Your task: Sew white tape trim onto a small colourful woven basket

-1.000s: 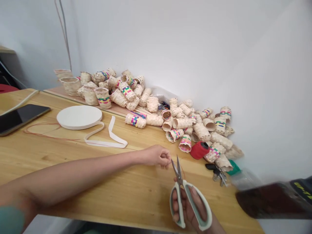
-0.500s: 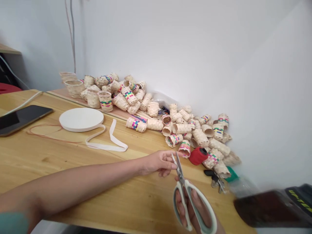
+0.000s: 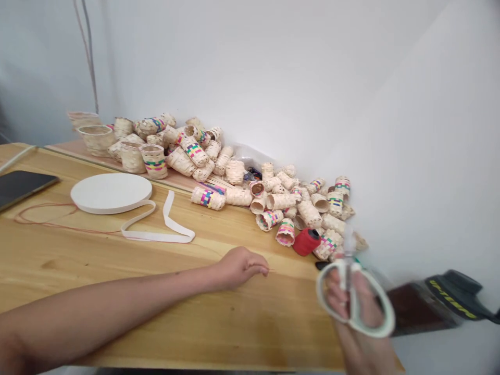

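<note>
My left hand rests low over the table with thumb and forefinger pinched together. A faint fine end, like thread, pokes out at its fingertips. My right hand is wrapped in the pale handles of a pair of scissors, whose blades point up and are smeared by motion. The scissors are well to the right of my left hand. A thin reddish thread lies in loops on the table and runs toward the right. Beyond my hands lies a red thread spool on its side.
Many small woven baskets are heaped along the wall. A white ribbon roll lies flat, its loose tail folded on the wooden table. A phone is at the left. A dark packet lies at the right.
My right hand has carried the scissors right and away from my left fingertips. My left hand has turned over and stays pinched. The view has shifted slightly to the right.
</note>
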`<action>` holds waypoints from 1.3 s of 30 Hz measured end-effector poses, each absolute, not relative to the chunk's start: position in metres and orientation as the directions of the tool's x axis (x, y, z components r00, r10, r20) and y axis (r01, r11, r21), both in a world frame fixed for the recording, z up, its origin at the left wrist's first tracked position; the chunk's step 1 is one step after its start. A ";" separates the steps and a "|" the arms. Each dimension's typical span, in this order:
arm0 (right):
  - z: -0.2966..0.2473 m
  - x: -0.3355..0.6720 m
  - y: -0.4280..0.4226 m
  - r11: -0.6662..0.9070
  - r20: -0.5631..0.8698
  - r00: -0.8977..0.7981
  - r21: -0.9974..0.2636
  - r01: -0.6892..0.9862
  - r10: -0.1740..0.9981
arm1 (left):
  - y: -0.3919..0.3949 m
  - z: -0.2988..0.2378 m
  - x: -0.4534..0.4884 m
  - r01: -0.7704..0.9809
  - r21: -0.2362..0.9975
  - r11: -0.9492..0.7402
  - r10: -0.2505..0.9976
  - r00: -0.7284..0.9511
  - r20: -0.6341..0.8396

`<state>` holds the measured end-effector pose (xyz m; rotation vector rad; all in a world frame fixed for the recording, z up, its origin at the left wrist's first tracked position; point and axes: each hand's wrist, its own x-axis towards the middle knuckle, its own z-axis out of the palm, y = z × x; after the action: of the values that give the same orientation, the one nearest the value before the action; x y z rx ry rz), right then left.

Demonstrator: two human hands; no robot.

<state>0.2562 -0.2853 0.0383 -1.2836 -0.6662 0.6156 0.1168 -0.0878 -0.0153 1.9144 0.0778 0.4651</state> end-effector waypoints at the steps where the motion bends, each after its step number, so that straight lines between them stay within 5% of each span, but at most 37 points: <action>1: 0.041 0.271 -0.295 0.223 0.188 0.733 -0.973 0.051 0.654 | -0.086 -0.016 0.115 -0.151 0.914 -0.376 0.285 0.920 0.269; 3: 0.037 0.306 -0.321 0.016 0.291 0.790 -0.942 0.336 0.540 | -0.079 -0.016 0.113 -0.123 0.942 -0.312 0.333 0.914 0.230; 5: 0.022 0.340 -0.351 -0.389 0.248 0.755 -0.736 0.554 0.607 | -0.071 -0.013 0.111 -0.101 0.964 -0.247 0.366 0.911 0.190; 7: 0.001 0.365 -0.376 -0.550 0.169 0.680 -0.467 0.693 0.713 | -0.066 -0.009 0.107 -0.080 0.980 -0.183 0.382 0.913 0.146; 11: -0.035 0.386 -0.401 -0.576 0.169 0.603 -0.185 0.796 0.780 | -0.064 -0.007 0.093 -0.024 0.998 -0.058 0.395 0.917 0.045; 19: -0.023 0.397 -0.384 -0.517 0.100 0.519 -0.045 0.855 0.849 | -0.065 -0.003 0.047 0.040 0.986 0.160 0.430 0.896 -0.106; 23: 0.002 0.346 -0.322 -0.361 0.298 0.358 -0.048 0.931 0.885 | -0.072 0.006 0.028 0.031 0.973 0.230 0.420 0.899 -0.128; 30: -0.004 0.233 -0.199 0.221 0.306 -0.143 -0.240 0.945 0.941 | -0.075 0.016 0.011 -0.012 0.957 0.291 0.447 0.886 -0.125; 39: -0.020 0.263 -0.242 0.078 0.236 0.043 -0.477 0.875 0.971 | -0.037 -0.001 -0.027 -0.026 0.965 0.260 0.689 0.705 -0.166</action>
<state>0.2634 -0.2419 -0.0200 -1.8212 -1.8558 0.2467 -0.0268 -0.0370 -0.0012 1.2257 0.6527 0.5337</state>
